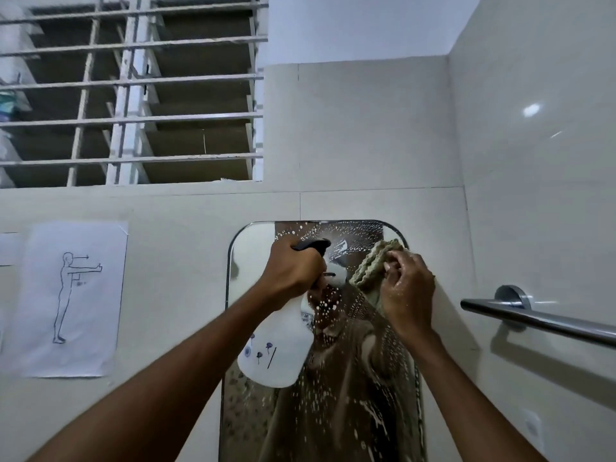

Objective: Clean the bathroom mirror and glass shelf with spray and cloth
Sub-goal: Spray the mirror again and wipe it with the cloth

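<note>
A tall mirror [350,378] with rounded corners hangs on the tiled wall, speckled with white spray droplets. My left hand [293,271] grips the neck of a white spray bottle [276,351] with a black trigger head, held up in front of the mirror's upper left part. My right hand [408,291] presses a crumpled green cloth [373,265] against the mirror's upper right corner. No glass shelf is in view.
A chrome towel bar [540,320] juts from the right-hand wall near my right forearm. A paper sheet with a standing-figure drawing [71,298] is taped to the wall at left. Above it is a barred louvre window [133,91].
</note>
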